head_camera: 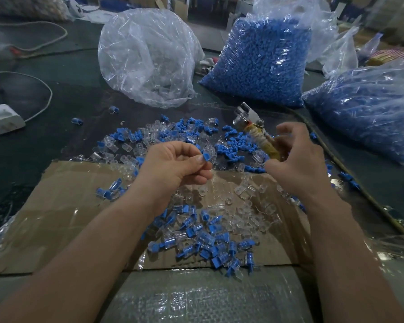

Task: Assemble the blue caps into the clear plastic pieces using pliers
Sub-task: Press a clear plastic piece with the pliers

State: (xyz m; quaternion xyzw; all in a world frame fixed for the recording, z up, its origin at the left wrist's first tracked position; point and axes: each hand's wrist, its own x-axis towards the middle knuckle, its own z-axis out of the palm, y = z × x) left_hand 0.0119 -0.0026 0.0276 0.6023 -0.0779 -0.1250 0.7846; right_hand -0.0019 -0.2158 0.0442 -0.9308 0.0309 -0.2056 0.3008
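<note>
My left hand (176,163) pinches a blue cap (207,157) set in a clear plastic piece between thumb and fingers, above the cardboard. My right hand (294,159) grips the wrapped handles of the pliers (254,130), whose metal jaws point up and to the left, away from the cap. A loose pile of blue caps and clear pieces (173,138) lies on the table beyond my hands. Assembled pieces with blue caps (208,238) lie heaped on the cardboard between my forearms.
A flattened cardboard sheet (63,206) covers the near table. Behind stand a bag of clear pieces (147,59) and two bags of blue caps (261,59), (369,108). A white adapter with a cable (2,118) lies at the left. A cord (350,173) runs along the right.
</note>
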